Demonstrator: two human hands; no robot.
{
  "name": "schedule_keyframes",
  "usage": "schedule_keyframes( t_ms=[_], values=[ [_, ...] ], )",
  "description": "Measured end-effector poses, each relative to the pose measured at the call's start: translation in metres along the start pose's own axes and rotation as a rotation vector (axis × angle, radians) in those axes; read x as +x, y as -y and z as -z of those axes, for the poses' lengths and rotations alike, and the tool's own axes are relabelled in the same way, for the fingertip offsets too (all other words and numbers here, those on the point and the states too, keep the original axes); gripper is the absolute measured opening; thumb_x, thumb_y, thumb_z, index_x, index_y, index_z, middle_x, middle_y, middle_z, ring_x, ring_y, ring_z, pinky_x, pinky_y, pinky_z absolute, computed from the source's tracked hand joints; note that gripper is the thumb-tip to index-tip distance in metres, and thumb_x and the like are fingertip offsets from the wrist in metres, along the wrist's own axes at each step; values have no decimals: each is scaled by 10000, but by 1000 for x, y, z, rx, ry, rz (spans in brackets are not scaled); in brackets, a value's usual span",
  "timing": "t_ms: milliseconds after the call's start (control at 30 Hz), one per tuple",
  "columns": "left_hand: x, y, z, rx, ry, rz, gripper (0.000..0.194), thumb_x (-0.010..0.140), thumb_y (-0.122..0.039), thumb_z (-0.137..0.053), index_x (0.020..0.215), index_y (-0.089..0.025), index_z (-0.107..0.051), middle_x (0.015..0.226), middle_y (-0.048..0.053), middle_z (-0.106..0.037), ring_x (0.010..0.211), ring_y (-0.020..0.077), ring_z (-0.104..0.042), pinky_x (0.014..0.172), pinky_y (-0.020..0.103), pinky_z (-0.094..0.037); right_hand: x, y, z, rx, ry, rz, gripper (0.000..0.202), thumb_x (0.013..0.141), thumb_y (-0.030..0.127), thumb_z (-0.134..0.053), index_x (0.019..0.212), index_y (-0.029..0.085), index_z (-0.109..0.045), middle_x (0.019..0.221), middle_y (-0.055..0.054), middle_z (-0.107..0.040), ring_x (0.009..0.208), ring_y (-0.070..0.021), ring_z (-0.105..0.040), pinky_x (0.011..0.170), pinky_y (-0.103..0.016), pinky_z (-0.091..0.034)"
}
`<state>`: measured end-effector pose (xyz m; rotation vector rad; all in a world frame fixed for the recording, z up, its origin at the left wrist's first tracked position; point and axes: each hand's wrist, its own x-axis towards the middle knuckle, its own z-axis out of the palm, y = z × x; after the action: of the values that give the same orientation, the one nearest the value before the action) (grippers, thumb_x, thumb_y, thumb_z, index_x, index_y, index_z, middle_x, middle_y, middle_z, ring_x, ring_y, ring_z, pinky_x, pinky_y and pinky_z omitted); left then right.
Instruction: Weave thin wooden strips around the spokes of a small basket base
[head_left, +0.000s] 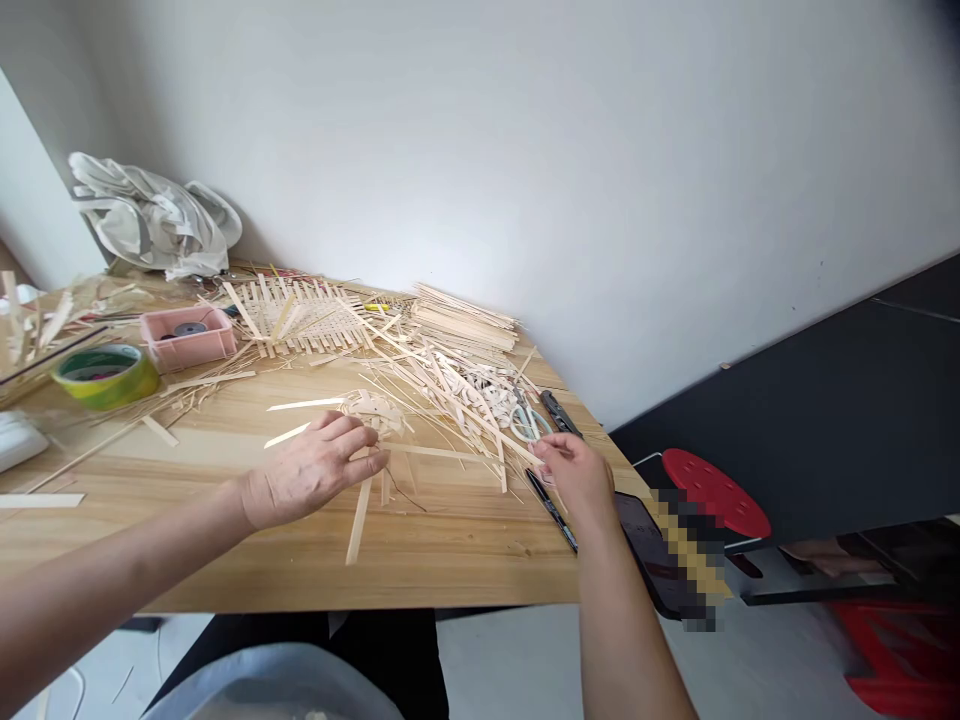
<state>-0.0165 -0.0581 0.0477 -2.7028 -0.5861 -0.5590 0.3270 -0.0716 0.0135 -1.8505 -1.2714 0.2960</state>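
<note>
A small round weave of pale bamboo strips [373,407] rests on the wooden table, with loose strip ends sticking out around it. My left hand [319,468] holds its near edge with curled fingers, which hide part of the weave. From there a long thin bamboo strip [442,454] runs right across the tabletop. My right hand [574,472] pinches the strip's far end between thumb and fingers; the exact grip is partly hidden. Just beyond those fingers lie scissors with pale handles [531,424] and a dark box cutter [559,412]. A black pen [551,510] lies beside my right wrist.
Behind are a flat woven mat [300,315], a strip bundle [465,322] and curled scraps [480,388]. Green-yellow tape [105,378], a pink box [187,340] and a white bag [161,215] stand left. A phone [652,555] sits at the right edge, near a red stool [712,490].
</note>
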Motion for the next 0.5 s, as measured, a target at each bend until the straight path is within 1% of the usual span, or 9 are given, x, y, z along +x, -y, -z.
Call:
schedule_keyframes(
  t_ms=[100,167,233,300,367,400,433,467,500],
  values=[
    [-1,-8,19,-147,21,24,396,775,-53,-423,1125,-224,-495,1064,90,-556,1042,206,-462,928,443,-332,49,-7,-3,-321,56,-86,139,622,192,-518,699,154,-628,700,-56,-643,559,-141,-537,516,-245,-367],
    [-2,-19,34,-325,-49,102,380,766,-27,-397,1083,-197,-521,1033,82,-584,1021,182,-493,915,391,-377,67,-2,-6,-378,66,-91,125,594,134,-526,666,143,-628,681,-72,-638,566,-148,-524,521,-253,-353],
    [-3,-32,44,-573,-122,282,369,759,5,-351,1020,-167,-548,969,71,-618,922,142,-554,805,289,-461,67,15,-6,-352,66,-87,123,612,132,-518,668,137,-628,656,-76,-630,564,-147,-518,508,-251,-348],
    [-4,-46,45,-868,-97,441,383,750,19,-311,967,-165,-567,896,47,-647,801,111,-597,693,233,-493,47,40,-4,-159,153,-119,154,676,213,-501,714,141,-631,626,-62,-626,518,-134,-515,457,-235,-346],
    [-5,-57,38,-1119,-27,527,409,743,16,-300,1000,-166,-562,931,59,-651,794,118,-611,674,249,-503,13,66,-5,62,511,-42,219,721,308,-489,731,155,-646,623,-42,-633,486,-118,-518,424,-220,-351],
    [-6,-61,33,-1215,4,560,411,748,7,-307,1027,-168,-552,967,73,-645,830,132,-612,686,267,-504,-7,77,-8,70,714,4,229,715,339,-517,754,164,-659,564,-23,-617,451,-110,-507,423,-218,-363],
    [-6,-64,28,-1289,31,595,413,758,-2,-310,1063,-168,-534,1001,88,-635,871,144,-605,703,285,-501,-27,84,-13,68,825,40,223,700,338,-548,787,171,-668,513,-6,-599,431,-109,-509,417,-213,-368],
    [-7,-66,23,-1341,49,629,406,772,-17,-318,1092,-169,-515,1026,102,-624,911,155,-594,719,301,-496,-45,89,-21,96,860,67,237,704,322,-552,859,184,-665,509,4,-597,427,-109,-521,408,-207,-370],
    [-7,-66,19,-1377,55,656,398,784,-33,-327,1115,-170,-499,1037,111,-617,935,161,-584,732,312,-490,-61,90,-30,133,830,71,250,714,300,-540,906,189,-655,541,6,-611,407,-102,-515,397,-206,-374]
  ],
)
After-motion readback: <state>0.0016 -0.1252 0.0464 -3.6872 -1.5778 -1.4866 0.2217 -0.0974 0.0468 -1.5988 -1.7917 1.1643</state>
